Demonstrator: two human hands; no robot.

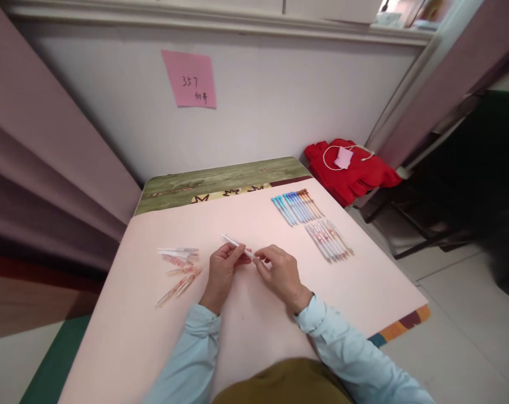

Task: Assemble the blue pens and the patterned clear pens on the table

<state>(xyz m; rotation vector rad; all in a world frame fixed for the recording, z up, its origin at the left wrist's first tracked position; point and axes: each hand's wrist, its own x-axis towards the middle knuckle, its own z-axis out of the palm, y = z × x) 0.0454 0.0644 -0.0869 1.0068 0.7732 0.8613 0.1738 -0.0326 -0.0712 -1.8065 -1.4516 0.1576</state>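
Note:
Both my hands meet over the middle of a pale pink table point(161, 336). My left hand point(221, 274) pinches a thin white pen point(236, 243) that points up and to the left. My right hand point(279, 274) is closed on the pen's near end, fingertips touching it. Several loose pen parts point(179, 269), clear and pinkish, lie scattered to the left of my left hand.
Two neat rows of pens lie at the table's far right: blue and orange ones point(297, 206), white patterned ones point(329, 240). A red cloth point(355, 174) with a pink mask sits beyond the table. A pink note point(189, 78) hangs on the wall.

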